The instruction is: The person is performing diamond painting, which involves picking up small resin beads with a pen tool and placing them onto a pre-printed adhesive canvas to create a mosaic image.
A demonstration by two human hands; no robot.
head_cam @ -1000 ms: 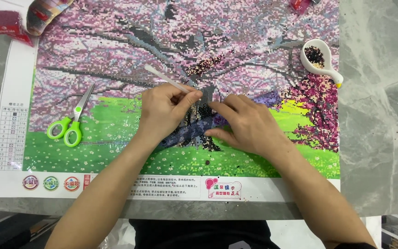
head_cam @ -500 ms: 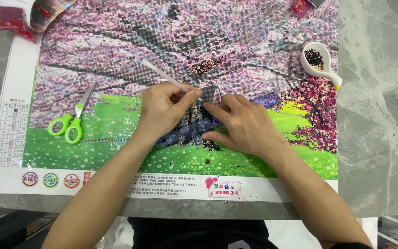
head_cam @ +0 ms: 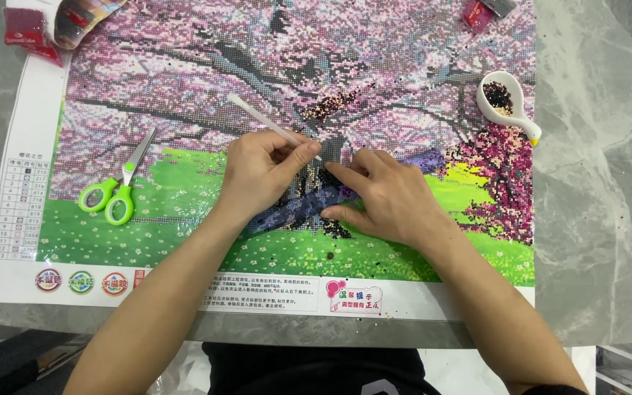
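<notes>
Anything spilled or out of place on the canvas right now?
Yes: a few dark loose beads lie on the green grass area below the right hand, away from the white bead tray. The scissors rest on the canvas.

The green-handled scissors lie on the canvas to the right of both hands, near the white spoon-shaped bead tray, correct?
Not quite. The head view shows the green-handled scissors on the canvas to the left of both hands, far from the white spoon-shaped bead tray, which sits at the right edge.

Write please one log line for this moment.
left hand: holds white pen | right hand: flat on canvas | scissors: left | bead tray: right
</notes>
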